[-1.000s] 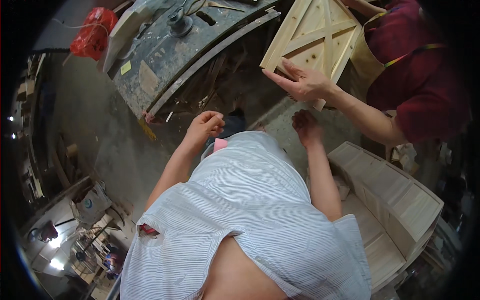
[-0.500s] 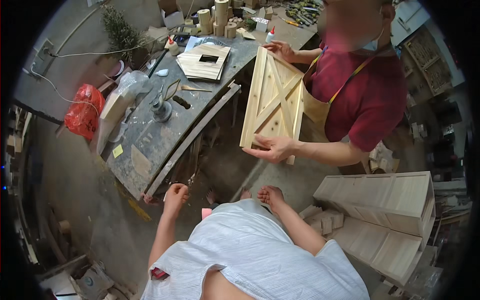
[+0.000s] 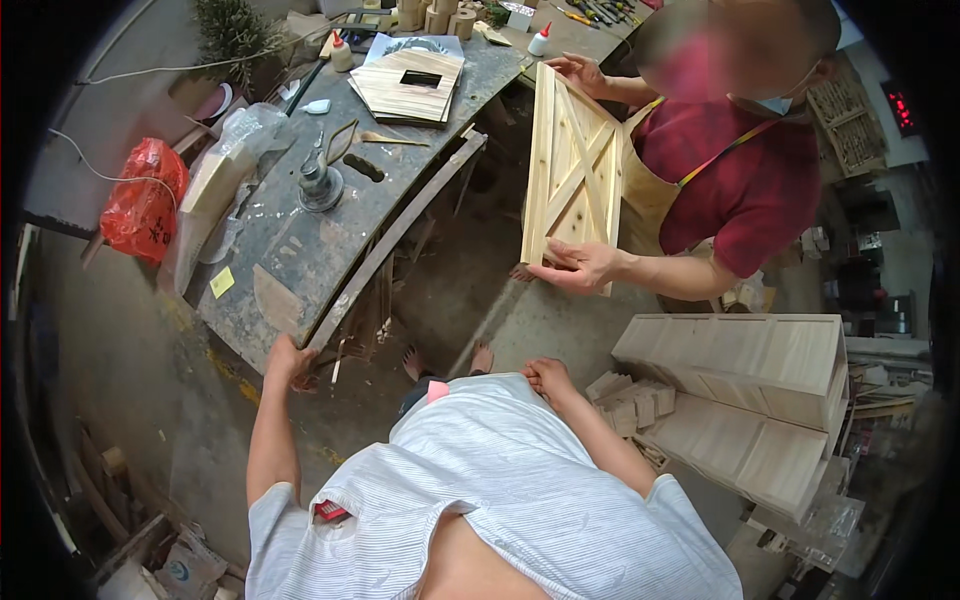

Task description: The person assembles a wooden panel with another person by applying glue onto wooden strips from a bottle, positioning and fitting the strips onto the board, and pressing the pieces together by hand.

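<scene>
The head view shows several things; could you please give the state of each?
Left hand: at the workbench's corner, grip unclear
Right hand: fingers curled, at the striped shirt's front
Wooden panel: tilted, in a co-worker's hands
Red-capped bottles: upright, caps on
Cut-out boards: stacked flat
Yellow note: lying flat
Red bag: crumpled
Red display: lit

I see the left arm (image 3: 272, 440) reaching to the workbench (image 3: 310, 250), nearly straight, with the left hand (image 3: 288, 362) set against its near corner, back uppermost, most of the fingers hidden from me. The right arm (image 3: 612, 440) angles inward, well apart from the workbench, and the right hand (image 3: 547, 378) has its fingers curled. The bare feet (image 3: 483, 357) stand slightly apart, near the workbench's long edge.
</scene>
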Tool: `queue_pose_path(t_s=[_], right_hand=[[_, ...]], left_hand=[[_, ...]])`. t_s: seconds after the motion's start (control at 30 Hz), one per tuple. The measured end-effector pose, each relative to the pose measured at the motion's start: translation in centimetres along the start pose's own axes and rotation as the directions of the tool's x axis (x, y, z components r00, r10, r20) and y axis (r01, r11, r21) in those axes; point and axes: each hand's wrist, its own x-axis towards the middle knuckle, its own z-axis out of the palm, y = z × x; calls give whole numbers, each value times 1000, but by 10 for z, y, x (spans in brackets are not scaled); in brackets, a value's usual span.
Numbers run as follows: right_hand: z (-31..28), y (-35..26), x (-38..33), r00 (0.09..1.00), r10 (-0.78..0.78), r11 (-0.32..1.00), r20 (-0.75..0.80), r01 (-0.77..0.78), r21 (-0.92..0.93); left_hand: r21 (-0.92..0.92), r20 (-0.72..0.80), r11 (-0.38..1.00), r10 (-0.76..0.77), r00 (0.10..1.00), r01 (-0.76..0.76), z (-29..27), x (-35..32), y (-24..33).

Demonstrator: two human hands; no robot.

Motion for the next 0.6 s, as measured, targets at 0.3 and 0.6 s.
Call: queue_pose_path(t_s=[0.3, 0.6], right_hand=[[28, 12, -6, 999, 38, 994, -2, -38, -100], [56, 0, 1, 995, -29, 967, 99, 53, -251]], left_hand=[[20, -10, 999, 41, 999, -41, -2, 3, -3], [151, -74, 983, 113, 991, -101, 2, -13, 7]])
